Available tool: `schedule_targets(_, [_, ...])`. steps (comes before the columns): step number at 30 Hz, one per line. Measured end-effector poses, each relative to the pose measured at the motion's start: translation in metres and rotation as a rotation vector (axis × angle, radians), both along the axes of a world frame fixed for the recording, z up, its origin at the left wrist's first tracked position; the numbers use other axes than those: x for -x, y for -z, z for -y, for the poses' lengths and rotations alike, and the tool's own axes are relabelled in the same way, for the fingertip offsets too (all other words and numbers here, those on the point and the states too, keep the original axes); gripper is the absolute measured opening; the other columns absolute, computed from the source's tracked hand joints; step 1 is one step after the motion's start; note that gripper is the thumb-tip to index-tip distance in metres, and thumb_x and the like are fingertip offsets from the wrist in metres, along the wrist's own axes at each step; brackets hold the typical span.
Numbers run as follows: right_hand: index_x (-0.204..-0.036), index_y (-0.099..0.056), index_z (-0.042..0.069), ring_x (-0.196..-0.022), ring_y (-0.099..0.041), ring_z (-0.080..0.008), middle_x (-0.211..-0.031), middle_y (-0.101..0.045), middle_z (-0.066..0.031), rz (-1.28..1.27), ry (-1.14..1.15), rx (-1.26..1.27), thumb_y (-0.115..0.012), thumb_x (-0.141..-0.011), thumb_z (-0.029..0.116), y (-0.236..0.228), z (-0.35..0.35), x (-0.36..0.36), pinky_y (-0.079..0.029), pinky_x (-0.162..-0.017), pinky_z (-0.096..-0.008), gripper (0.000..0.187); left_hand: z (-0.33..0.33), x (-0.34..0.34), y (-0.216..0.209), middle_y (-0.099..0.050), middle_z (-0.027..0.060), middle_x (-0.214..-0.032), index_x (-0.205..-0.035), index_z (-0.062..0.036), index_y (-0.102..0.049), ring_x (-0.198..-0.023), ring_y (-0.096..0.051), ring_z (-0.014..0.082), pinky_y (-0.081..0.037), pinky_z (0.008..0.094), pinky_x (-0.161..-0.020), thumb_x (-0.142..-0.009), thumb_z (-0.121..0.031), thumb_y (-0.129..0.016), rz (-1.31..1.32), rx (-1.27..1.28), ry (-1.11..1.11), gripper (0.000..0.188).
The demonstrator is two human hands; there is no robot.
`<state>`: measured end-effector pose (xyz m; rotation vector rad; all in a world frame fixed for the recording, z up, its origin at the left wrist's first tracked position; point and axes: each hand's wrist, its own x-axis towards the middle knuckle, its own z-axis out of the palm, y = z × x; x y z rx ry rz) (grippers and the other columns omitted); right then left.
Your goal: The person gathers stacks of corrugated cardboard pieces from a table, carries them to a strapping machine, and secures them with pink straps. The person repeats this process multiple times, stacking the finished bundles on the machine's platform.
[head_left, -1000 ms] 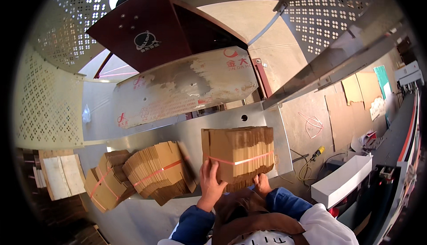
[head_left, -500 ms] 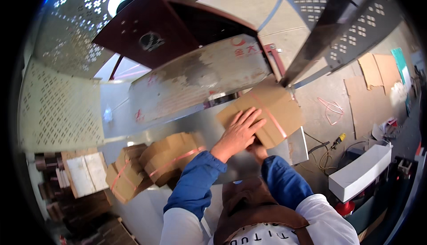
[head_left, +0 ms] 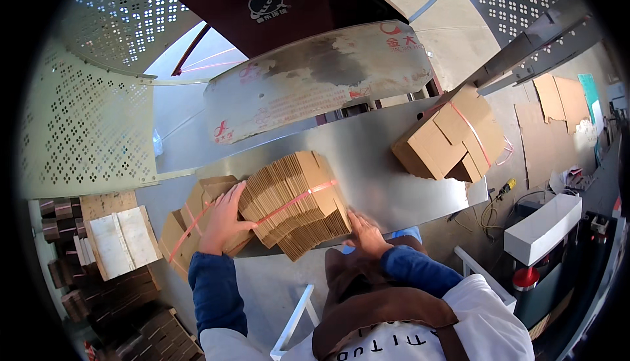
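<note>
A bundle of flat cardboard pieces (head_left: 289,194), tied round with a pink strap, lies on the metal worktable (head_left: 374,171) with its many stacked edges showing. My left hand (head_left: 225,222) is against the bundle's left end, fingers along its side and thumb near the strap. At the right end, near the table's front edge, my right hand (head_left: 369,238) presses its fingers to the lower corner. The bundle sits between both hands. Behind my left hand is another strapped cardboard bundle (head_left: 176,233), partly hidden. A third strapped bundle (head_left: 453,135) rests at the table's right end.
Across the table's far side stands a machine with a dark red cover (head_left: 243,7) and a worn metal panel (head_left: 315,76). Perforated guards (head_left: 92,131) flank it. Stacked cardboard (head_left: 118,243) is at left; a white box-shaped part (head_left: 543,228) and cables are at right.
Both hands have left the right-hand bundle, which now rests farther right. They have moved left to the two ends of the middle bundle, which is shifted and turned. The view has shifted too.
</note>
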<state>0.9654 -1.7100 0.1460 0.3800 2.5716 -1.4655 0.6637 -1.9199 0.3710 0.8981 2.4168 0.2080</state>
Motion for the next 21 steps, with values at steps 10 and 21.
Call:
schedule_targets(10, [-0.139, -0.045, 0.000, -0.101, -0.061, -0.0269, -0.109, -0.065, -0.0190, 0.022, 0.630, 0.442, -0.050, -0.103, 0.026, 0.028, -0.027, 0.013, -0.047, -0.091, -0.0366, 0.045, -0.079, 0.055, 0.042, -0.056, 0.0205, -0.131, -0.148, -0.0076, -0.035, -0.121, -0.053, 0.0330, -0.044, 0.0404, -0.101, -0.076, -0.026, -0.084, 0.233, -0.250, -0.054, 0.089])
schedule_targets(21, [-0.103, -0.054, -0.001, -0.073, -0.059, -0.0282, -0.082, -0.063, -0.0165, -0.059, 0.812, 0.177, -0.044, -0.106, 0.034, -0.046, -0.071, 0.039, -0.051, -0.071, -0.0386, 0.036, -0.125, 0.036, 0.027, -0.057, 0.0109, -0.133, -0.141, -0.0045, -0.048, -0.126, -0.050, 0.0211, -0.036, 0.0360, -0.108, -0.090, -0.037, -0.068, 0.560, -0.797, -0.232, 0.063])
